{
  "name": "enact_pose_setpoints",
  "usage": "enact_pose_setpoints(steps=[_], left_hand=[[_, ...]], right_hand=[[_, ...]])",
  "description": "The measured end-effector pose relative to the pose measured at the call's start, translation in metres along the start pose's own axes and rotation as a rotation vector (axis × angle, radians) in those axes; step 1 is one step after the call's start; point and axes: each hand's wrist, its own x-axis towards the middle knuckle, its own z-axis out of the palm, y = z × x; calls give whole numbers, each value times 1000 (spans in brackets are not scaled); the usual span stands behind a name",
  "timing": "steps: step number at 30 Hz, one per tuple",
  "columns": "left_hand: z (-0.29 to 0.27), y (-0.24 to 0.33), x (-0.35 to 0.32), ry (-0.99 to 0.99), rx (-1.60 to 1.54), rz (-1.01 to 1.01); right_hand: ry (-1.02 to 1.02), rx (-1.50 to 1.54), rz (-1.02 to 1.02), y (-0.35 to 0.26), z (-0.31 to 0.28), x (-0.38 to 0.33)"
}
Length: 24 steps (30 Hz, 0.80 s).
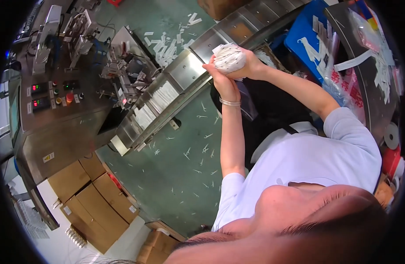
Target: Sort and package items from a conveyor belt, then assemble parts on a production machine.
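Note:
Between my two hands is a thick bundle of slim white packets (229, 58), their ends fanned out and showing small dark marks. My left hand (223, 82), with thin bracelets at the wrist, is closed on the bundle's near left side. My right hand (251, 66) wraps its right side, and some of its fingers are hidden by the packets. Both hands hold the bundle just above the steel conveyor channel (183, 69). Further down that channel, rows of similar white packets (163, 97) stand packed on edge.
At the left stands a steel machine (57, 127) with buttons and lit displays. Loose packets (165, 50) and small white plastic pieces (187, 153) litter the green floor. To the right are a blue bin (306, 37) and a dark table (363, 75). Cardboard boxes (94, 211) sit lower left.

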Motion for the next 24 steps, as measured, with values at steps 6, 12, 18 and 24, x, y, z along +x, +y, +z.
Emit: enact_pose_setpoints(steps=[6,12,18,24], left_hand=[[-30,-15,-70,182,542,156],[-69,-72,-114,336,1208,21],[-73,-143,-99,204,720,-109],[-60,-136,-107,491,276,-150]], right_hand=[[-161,-91,264,-7,-69,-39],[-339,-174,102,-33,-50,-51],[-356,-706,-208,-20,-38,-74],[-364,-1158,-542,36,-65,-106]])
